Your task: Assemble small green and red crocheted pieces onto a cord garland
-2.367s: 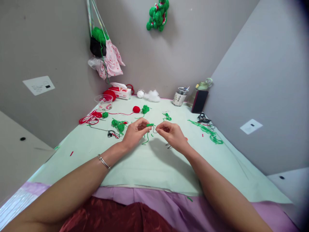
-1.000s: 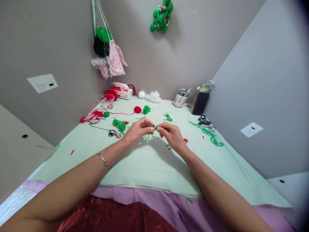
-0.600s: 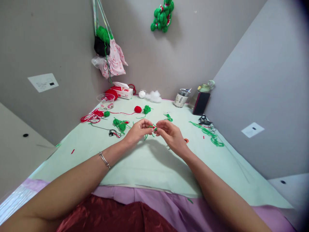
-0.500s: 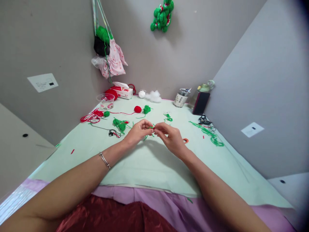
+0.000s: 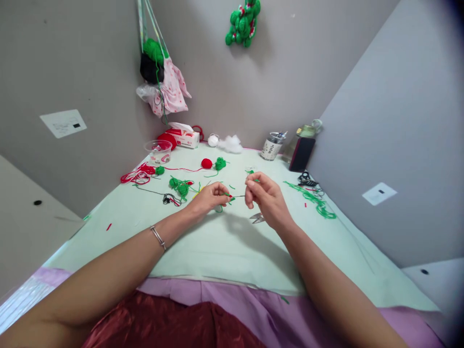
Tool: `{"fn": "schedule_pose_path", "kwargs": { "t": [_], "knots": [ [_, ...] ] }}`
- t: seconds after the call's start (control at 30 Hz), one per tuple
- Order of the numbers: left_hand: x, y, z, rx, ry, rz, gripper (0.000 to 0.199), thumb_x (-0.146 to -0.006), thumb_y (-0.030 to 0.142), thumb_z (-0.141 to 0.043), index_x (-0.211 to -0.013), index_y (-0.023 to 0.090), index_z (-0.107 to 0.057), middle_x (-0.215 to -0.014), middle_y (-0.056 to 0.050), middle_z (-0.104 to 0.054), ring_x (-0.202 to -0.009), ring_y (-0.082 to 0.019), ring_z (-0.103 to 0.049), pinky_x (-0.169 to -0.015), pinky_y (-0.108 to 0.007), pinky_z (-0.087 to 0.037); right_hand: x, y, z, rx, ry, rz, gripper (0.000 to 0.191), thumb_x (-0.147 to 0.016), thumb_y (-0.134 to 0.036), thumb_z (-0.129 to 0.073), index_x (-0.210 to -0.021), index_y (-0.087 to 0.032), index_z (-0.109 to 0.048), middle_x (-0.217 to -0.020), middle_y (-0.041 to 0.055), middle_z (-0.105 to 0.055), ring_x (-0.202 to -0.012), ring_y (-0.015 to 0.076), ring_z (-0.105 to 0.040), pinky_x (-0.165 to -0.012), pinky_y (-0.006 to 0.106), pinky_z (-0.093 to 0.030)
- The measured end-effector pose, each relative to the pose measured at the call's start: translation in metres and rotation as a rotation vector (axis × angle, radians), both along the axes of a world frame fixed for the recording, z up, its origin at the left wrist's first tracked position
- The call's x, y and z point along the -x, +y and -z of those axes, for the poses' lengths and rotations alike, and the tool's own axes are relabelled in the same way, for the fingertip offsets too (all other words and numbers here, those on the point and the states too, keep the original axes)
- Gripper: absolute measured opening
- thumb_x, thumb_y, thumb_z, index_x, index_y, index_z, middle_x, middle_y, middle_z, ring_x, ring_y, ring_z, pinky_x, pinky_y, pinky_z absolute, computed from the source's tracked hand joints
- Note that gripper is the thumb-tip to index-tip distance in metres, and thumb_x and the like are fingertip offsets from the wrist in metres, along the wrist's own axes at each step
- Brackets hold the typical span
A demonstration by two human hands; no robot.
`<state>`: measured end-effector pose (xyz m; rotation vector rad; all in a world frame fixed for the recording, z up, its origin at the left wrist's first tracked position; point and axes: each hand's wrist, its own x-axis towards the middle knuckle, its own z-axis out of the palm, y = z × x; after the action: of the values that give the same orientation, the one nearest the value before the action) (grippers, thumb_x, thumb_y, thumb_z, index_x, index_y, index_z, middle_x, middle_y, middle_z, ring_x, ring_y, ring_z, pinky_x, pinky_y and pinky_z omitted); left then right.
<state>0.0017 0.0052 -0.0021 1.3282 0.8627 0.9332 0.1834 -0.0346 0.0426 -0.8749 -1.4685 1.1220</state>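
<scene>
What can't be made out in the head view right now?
Head view, all:
- Green-and-red piece: partly covered by the left hand; stitches too small.
- Dark thread: far end lost at the right hand.
- Scissors: handles hidden behind the right hand.
- Green bottle: partly behind the phone.
- Green hanging ornament: top cut by frame edge.

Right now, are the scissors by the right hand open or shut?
Open: the scissors show two blade tips standing apart. The right hand hides the rest, so the handles cannot be judged.
</scene>
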Motion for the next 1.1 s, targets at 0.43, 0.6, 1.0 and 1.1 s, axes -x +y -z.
{"fn": "schedule_pose_path", "kwargs": {
  "t": [0.43, 0.6, 1.0, 1.1],
  "knots": [
    [0.003, 0.010, 0.009, 0.011, -0.046, -0.059, 0.021, -0.068, 0.023, -0.077, -0.080, 0.018, -0.060, -0.066, 0.003, -0.061, -0.061, -0.011, -0.059, -0.059, -0.024, -0.043, -0.010, -0.001, -0.011, -0.091, 0.022, 0.168, 0.021, -0.086, -0.042, -0.067, -0.087, -0.022, -0.059, -0.052, -0.0064, -0.044, -0.045, 0.0097, -0.037, -0.046, 0.025, -0.031],
    [0.007, 0.006, 0.000, 0.143, -0.232, 0.001, 0.025, -0.070, 0.024, -0.080, -0.084, 0.017, -0.061, -0.074, 0.002, -0.062, -0.068, -0.011, -0.062, -0.068, -0.024, -0.049, -0.007, 0.003, 0.002, -0.247, -0.377, 0.269, 0.018, -0.086, -0.037, -0.067, -0.080, -0.021, -0.070, -0.075, 0.0017, -0.058, -0.066, 0.0140, -0.049, -0.060, 0.029, -0.040],
    [0.009, 0.003, -0.006, 0.230, -0.461, 0.127, 0.018, -0.079, 0.020, -0.076, -0.091, 0.014, -0.064, -0.085, 0.000, -0.062, -0.073, -0.008, -0.063, -0.079, -0.023, -0.051, 0.001, -0.001, 0.010, -0.333, -0.533, 0.241, 0.013, -0.090, -0.025, -0.060, -0.081, -0.020, -0.069, -0.071, 0.0004, -0.054, -0.064, 0.0136, -0.047, -0.060, 0.028, -0.037],
    [0.009, 0.003, -0.006, 0.220, -0.444, 0.108, 0.020, -0.078, 0.021, -0.077, -0.091, 0.014, -0.064, -0.085, 0.000, -0.063, -0.073, -0.008, -0.063, -0.079, -0.024, -0.051, 0.001, -0.001, 0.010, -0.327, -0.545, 0.246, 0.013, -0.089, -0.024, -0.060, -0.079, -0.020, -0.067, -0.070, 0.0003, -0.055, -0.063, 0.0134, -0.047, -0.060, 0.028, -0.037]
  ]
}}
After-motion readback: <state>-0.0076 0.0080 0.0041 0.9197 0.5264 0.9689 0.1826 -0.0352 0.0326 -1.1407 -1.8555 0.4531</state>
